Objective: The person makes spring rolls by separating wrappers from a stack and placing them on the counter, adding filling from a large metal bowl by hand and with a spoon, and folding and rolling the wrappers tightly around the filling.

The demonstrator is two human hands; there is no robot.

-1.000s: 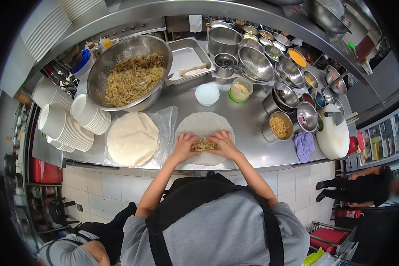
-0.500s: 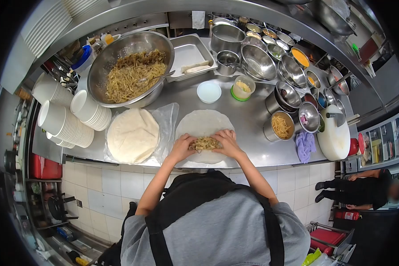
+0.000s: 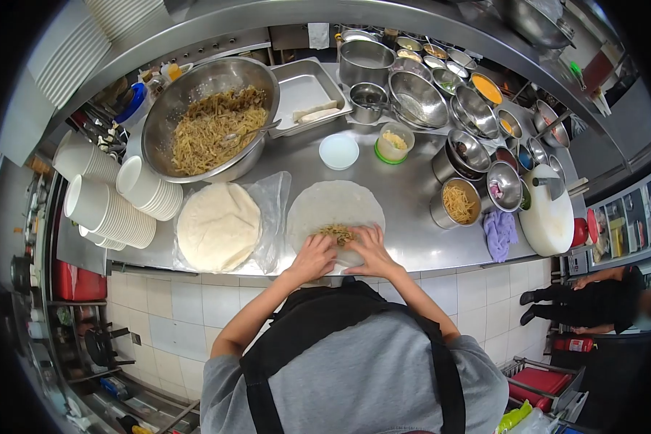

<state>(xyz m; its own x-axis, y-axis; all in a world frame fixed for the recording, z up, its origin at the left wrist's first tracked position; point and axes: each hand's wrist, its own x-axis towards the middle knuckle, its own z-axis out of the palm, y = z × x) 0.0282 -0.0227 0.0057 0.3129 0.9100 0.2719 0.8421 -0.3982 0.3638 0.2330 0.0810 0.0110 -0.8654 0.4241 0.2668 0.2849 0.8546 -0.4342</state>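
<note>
A thin, round pale wrapper lies flat on the steel counter in front of me. A small heap of shredded filling rests on its near half. My left hand is at the wrapper's near edge, fingers curled against the left side of the filling. On the other side, my right hand arches its fingers over the filling's right end, thumb low at the near edge. Both hands seem to pinch that edge, though my fingers partly hide it. A stack of wrappers sits on plastic to the left.
A large steel bowl of shredded filling stands back left, beside a metal tray with finished rolls. Stacked white tubs line the left. A white bowl, a small green-based tub and several steel pots are behind and right. A person stands far right.
Both hands have drawn back toward me, from the filling's two ends to the wrapper's near edge. The filling looks more gathered, and more of it is covered by my fingers.
</note>
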